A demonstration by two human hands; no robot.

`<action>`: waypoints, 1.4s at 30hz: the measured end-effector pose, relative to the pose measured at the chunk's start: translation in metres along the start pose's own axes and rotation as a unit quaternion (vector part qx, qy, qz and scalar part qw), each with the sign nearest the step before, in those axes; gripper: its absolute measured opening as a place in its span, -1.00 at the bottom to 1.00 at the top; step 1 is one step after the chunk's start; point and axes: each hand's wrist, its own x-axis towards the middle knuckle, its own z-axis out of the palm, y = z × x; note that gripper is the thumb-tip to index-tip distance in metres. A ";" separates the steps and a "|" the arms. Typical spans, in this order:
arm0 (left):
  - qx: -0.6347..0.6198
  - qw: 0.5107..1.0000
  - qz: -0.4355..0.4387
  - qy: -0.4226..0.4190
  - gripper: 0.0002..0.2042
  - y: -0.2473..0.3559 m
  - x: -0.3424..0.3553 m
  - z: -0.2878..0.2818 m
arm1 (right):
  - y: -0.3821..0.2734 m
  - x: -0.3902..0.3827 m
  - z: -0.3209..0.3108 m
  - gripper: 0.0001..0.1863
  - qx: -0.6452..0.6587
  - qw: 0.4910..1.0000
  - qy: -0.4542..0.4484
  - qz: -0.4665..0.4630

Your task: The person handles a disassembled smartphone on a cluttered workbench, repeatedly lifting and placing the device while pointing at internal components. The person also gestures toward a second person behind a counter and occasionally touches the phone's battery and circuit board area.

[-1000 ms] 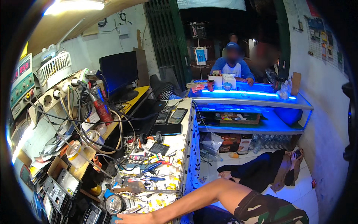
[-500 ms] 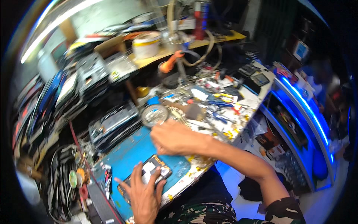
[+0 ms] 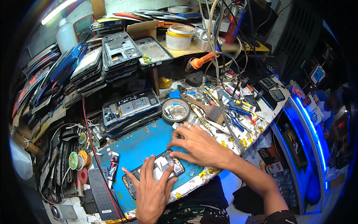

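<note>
An opened smartphone (image 3: 164, 164), its dark frame edged with orange-gold parts and a white patch in the middle, lies on a blue work mat (image 3: 141, 140). My left hand (image 3: 153, 186) rests across it, fingers spread and tips on its inner face. At the phone's far right corner is my right hand (image 3: 194, 143), wearing a ring. Its thumb and forefinger are bent close together by the phone's edge; whatever they may hold is too small to make out. Just beyond this hand stands a round dish (image 3: 176, 110) with small bits inside.
Stacked phone frames (image 3: 130, 108) border the mat's far side. A brush (image 3: 212, 112), pliers (image 3: 235, 119) and glue tubes crowd the right. Left are a small black-and-white tube (image 3: 113, 164), a red cable (image 3: 89, 138) and solder spools (image 3: 75, 160). Cables hang over the bench.
My right hand has come down from beside the round dish to the phone's corner, its closed fist loosening into bent fingers. The left hand stays on the phone. The whole view has shifted.
</note>
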 end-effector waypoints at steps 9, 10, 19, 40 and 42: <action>-0.004 1.000 -0.017 0.006 -0.62 0.000 -0.003 0.002 | -0.001 0.006 0.021 -0.81 0.045 0.998 0.025 0.036; -0.006 1.000 -0.015 0.007 -0.62 -0.001 -0.003 0.000 | -0.001 0.007 0.024 -0.81 0.023 0.999 0.043 0.016; 0.056 0.998 0.035 0.006 -0.63 0.004 0.001 -0.006 | 0.015 -0.004 0.030 -0.79 0.089 0.990 0.069 -0.089; 0.068 0.997 0.039 0.005 -0.64 0.005 0.000 -0.007 | -0.016 -0.037 0.070 -0.60 -0.065 0.983 0.172 -0.027; 0.091 0.995 0.037 0.007 -0.64 0.008 -0.002 -0.008 | -0.018 -0.039 0.069 -0.56 -0.060 0.982 0.176 -0.013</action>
